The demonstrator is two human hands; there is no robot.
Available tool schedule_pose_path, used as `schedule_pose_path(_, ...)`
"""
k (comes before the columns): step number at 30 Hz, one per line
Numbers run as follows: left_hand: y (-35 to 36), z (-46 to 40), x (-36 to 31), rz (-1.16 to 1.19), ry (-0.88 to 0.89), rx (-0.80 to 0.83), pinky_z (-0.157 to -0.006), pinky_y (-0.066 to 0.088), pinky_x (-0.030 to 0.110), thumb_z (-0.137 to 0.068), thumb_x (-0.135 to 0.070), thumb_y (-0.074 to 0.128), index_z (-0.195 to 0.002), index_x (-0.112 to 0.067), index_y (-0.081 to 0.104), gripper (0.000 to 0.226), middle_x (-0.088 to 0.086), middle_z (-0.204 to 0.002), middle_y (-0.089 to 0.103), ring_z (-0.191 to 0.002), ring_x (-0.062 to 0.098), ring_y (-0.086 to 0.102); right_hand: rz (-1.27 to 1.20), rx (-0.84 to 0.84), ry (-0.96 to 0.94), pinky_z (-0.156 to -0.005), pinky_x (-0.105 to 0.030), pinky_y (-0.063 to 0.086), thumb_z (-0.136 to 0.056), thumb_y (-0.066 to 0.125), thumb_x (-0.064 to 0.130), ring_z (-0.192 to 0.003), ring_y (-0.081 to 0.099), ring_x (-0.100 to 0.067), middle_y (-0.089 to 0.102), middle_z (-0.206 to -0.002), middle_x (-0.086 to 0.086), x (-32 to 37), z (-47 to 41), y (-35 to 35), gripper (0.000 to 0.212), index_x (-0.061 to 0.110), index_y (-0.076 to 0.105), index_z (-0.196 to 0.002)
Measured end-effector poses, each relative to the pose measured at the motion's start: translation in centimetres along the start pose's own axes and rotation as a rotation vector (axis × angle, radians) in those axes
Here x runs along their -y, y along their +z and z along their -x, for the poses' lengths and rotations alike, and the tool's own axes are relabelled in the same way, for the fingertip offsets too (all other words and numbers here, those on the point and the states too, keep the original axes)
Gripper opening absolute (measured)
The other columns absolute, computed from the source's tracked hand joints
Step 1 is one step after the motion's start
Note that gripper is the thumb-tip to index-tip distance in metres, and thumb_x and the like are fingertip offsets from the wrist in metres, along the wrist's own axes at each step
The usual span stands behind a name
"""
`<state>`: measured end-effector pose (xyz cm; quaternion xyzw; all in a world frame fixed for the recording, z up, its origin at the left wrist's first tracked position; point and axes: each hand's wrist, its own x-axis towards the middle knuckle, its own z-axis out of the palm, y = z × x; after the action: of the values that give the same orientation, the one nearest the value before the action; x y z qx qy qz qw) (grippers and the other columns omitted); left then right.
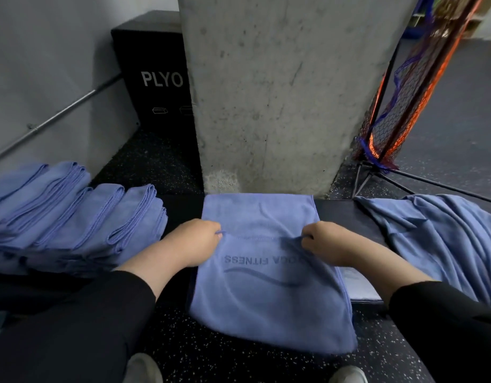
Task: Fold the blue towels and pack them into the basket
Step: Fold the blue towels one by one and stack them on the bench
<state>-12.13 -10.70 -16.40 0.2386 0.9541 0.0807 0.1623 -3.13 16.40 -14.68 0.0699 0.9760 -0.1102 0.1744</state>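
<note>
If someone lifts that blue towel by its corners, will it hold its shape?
Probably not: the towel already drapes limply over the bench edge. It looks light, since each hand pinches only a corner. The folded stack suggests it creases easily.

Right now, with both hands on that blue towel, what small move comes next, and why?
Probably carry the pinched edge forward to the far edge by the concrete pillar. The left hand and right hand each pinch the towel, which hangs off the bench, half-folded.
</note>
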Motion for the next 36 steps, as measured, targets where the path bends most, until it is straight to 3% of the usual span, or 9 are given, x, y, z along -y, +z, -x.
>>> schedule_pose_path(4,0.1,2.5,0.3,-0.005,0.016,0.047,-0.060,0.033,0.033,-0.106,-0.032,0.041,-0.072,-0.023,0.040,0.035,-0.002,-0.077,0.050,-0.075,0.020,0.051,-0.011,0.093,-0.038,-0.068,-0.034,0.037,-0.096,0.048,0.024,-0.081,0.051,-0.027,0.050,-0.073,0.003,0.0,2.9,0.6,0.028,0.018,0.046,-0.068)
schedule_pose_path(7,-0.7,3.3,0.8,0.115,0.024,0.072,-0.070,0.041,0.035,-0.104,-0.029,0.045,-0.073,-0.019,0.046,0.033,-0.001,-0.078,0.055,-0.077,0.021,0.055,-0.097,-0.026,-0.054,-0.067,-0.035,0.039,-0.093,0.053,0.020,-0.074,0.053,-0.024,0.056,-0.069,0.000,-0.3,4.1,0.0,0.025,0.014,0.055,-0.069)
schedule_pose_path(11,-3.0,3.6,0.3,0.586,0.003,0.021,-0.058,0.036,0.032,-0.098,-0.010,0.050,-0.066,-0.014,0.047,0.032,-0.003,-0.061,0.045,-0.057,0.010,0.042,-0.687,-0.152,0.043,-0.054,-0.033,0.030,-0.091,0.054,0.013,-0.059,0.036,-0.016,0.045,-0.058,0.000,-0.5,4.8,-2.3,0.031,0.012,0.052,-0.060)
schedule_pose_path(14,-4.6,2.2,0.5,0.776,-0.077,-0.204,-0.057,0.026,0.033,-0.093,-0.009,0.052,-0.062,-0.020,0.045,0.033,-0.006,-0.059,0.038,-0.060,0.012,0.032,-0.975,-0.230,0.110,-0.055,-0.033,0.025,-0.092,0.052,0.013,-0.057,0.033,-0.016,0.039,-0.054,0.002,-0.8,3.6,-3.6,0.039,0.018,0.050,-0.053)
schedule_pose_path(18,-3.8,-1.2,1.1,0.469,-0.116,-0.357,-0.056,0.028,0.035,-0.099,-0.021,0.052,-0.064,-0.015,0.044,0.036,0.000,-0.063,0.048,-0.064,0.019,0.039,-0.564,-0.422,0.134,-0.053,-0.031,0.028,-0.093,0.054,0.016,-0.059,0.037,-0.018,0.043,-0.058,-0.002,-0.9,-0.3,-3.6,0.029,0.010,0.051,-0.065)
schedule_pose_path(22,-0.4,-3.9,1.7,0.264,-0.098,-0.255,-0.058,0.030,0.035,-0.101,-0.026,0.054,-0.068,-0.014,0.046,0.036,0.006,-0.071,0.056,-0.071,0.026,0.050,-0.246,-0.319,0.142,-0.065,-0.031,0.038,-0.093,0.056,0.017,-0.086,0.063,-0.032,0.068,-0.086,-0.015,-2.3,-3.7,-0.7,0.017,0.007,0.068,-0.087)
schedule_pose_path(27,-0.2,-5.8,2.3,0.169,-0.095,-0.310,-0.056,0.029,0.034,-0.098,-0.026,0.057,-0.070,-0.011,0.054,0.032,0.005,-0.069,0.058,-0.070,0.026,0.054,-0.127,-0.399,0.144,-0.067,-0.034,0.035,-0.097,0.053,0.021,-0.092,0.063,-0.040,0.069,-0.098,-0.021,-3.7,-5.5,0.0,0.022,0.006,0.067,-0.089)
schedule_pose_path(33,-0.6,-8.0,2.2,0.064,-0.166,-0.316,-0.060,0.041,0.032,-0.095,-0.033,0.061,-0.077,-0.012,0.061,0.027,0.005,-0.076,0.062,-0.074,0.027,0.059,-0.118,-0.433,0.161,-0.066,-0.033,0.031,-0.096,0.055,0.022,-0.089,0.062,-0.040,0.068,-0.092,-0.018,-4.5,-6.8,0.1,0.029,0.021,0.046,-0.068)
schedule_pose_path(36,0.2,-8.4,1.8,0.022,-0.176,-0.341,-0.062,0.039,0.032,-0.095,-0.034,0.062,-0.084,-0.016,0.059,0.022,0.004,-0.087,0.064,-0.080,0.028,0.059,-0.111,-0.494,0.136,-0.064,-0.035,0.035,-0.092,0.061,0.023,-0.089,0.061,-0.040,0.067,-0.091,-0.016,-4.9,-7.3,1.0,0.016,0.016,0.056,-0.079)
